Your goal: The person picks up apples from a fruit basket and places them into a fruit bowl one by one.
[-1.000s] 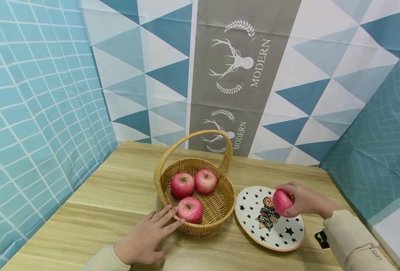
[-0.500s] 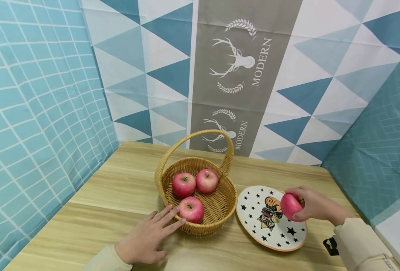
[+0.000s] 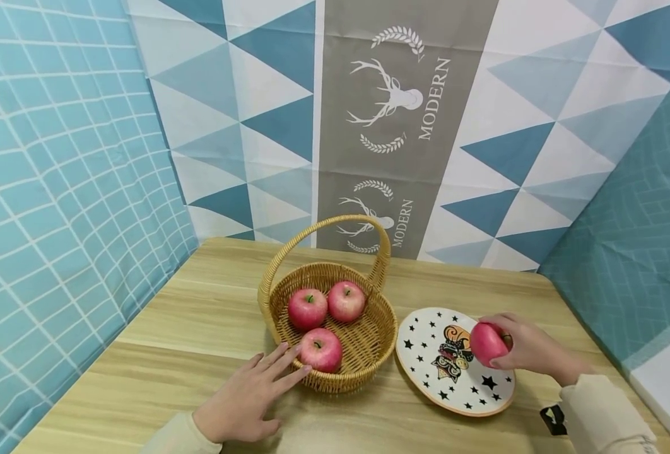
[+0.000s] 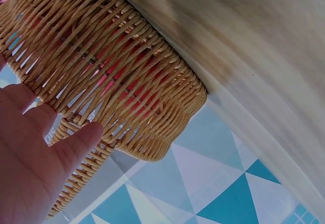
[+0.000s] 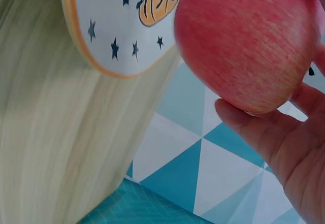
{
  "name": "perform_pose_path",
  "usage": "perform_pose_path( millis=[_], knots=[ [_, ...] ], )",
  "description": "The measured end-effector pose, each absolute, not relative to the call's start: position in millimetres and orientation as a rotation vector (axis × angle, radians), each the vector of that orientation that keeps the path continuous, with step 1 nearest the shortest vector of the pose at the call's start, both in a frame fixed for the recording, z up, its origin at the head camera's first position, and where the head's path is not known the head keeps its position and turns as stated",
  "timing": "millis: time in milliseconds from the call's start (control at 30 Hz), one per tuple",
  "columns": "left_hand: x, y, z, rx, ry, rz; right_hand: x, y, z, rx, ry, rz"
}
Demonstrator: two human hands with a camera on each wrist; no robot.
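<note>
In the head view my right hand grips a red apple above the right part of a white plate printed with black stars and a cartoon animal. The right wrist view shows the apple large, with fingers curled against its side and underside. My left hand lies with spread, nearly straight fingers at the front left rim of a wicker basket. Inside sit three more apples, the front apple right by my fingertips. In the left wrist view, fingers touch the woven wall.
Basket and plate stand side by side on a wood-grain table. The basket's tall arched handle rises over the apples. Patterned cloth hangs behind the table, with tiled-print cloth on the left. A white surface borders the right.
My right hand has shifted slightly right over the plate with the apple in its grip, mostly during the first half second. The left hand stays at the basket rim.
</note>
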State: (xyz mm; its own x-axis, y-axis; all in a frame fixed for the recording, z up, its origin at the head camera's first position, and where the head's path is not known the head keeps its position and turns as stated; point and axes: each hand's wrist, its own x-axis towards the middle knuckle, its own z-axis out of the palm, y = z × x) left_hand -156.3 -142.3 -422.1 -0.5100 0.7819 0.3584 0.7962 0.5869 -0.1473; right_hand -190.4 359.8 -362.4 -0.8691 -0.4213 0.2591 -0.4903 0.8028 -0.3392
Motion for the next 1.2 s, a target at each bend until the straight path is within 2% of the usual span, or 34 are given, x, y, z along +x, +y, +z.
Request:
perform_pose_path(
  millis=[1200],
  knots=[
    [-151.0,-138.4,-415.7,-1.261,-2.477,-0.016,-200.5,354.2,-383.6,0.638,-2.852,0.686]
  ],
)
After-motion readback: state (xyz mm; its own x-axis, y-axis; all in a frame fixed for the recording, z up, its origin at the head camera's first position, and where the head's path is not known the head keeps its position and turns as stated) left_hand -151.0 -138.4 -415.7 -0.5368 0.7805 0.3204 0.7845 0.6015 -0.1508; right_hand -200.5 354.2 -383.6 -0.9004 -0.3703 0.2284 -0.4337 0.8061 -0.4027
